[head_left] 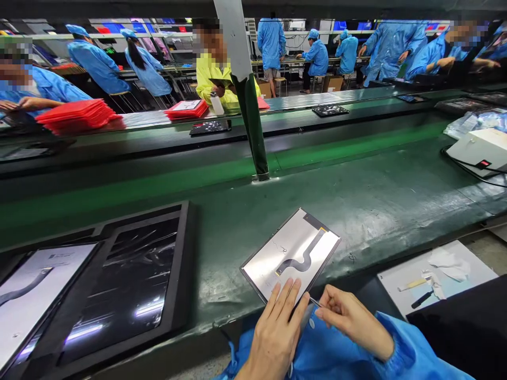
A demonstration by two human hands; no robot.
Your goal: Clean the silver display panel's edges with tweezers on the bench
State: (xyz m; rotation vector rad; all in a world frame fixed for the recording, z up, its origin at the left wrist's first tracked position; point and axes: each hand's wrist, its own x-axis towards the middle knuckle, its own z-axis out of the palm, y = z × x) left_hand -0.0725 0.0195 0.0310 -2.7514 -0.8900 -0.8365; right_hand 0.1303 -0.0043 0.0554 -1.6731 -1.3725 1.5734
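A tablet-sized display panel (269, 253) lies with its silvery back up at the near edge of the green bench. A dark ribbon cable (307, 253) curves across that back, near some handwritten marks. My left hand (275, 332) rests on the panel's near corner, fingers stretched out flat over it. Beside that corner, my right hand (348, 316) is closed in a pinch around a thin dark tool (316, 302), whose tip points to the panel's edge. The tool's exact kind is too small to make out.
At left, a black foam tray (184, 253) holds a glossy dark screen (130, 279) and another silvery panel (35, 290). A post (253, 126) rises from the bench. A white box (481, 153) with cables stands right. Below it, a white board (439, 272) bears small tools. Co-workers sit opposite.
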